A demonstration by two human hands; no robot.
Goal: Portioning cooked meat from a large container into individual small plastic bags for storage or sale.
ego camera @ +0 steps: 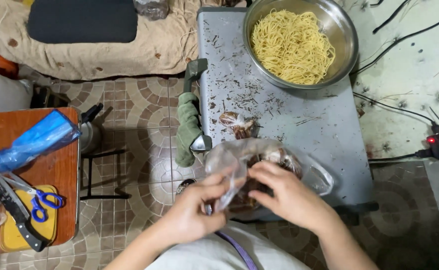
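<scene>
The clear plastic bag [239,160] is thin, crinkled and translucent, holds dark brown contents, and lies at the near edge of the grey tabletop [324,130], with the left hand [194,210] pinching its near edge between closed fingers and the right hand [284,192] curled over its mouth, fingers clamped on the film. A smaller knotted bag [235,124] of similar brown contents sits just beyond it. A steel bowl [347,35] at the far end holds pale yellow noodles [292,45].

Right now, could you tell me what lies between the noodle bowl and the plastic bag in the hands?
In the head view, a small tied packet lies on the debris-strewn grey table.
</scene>
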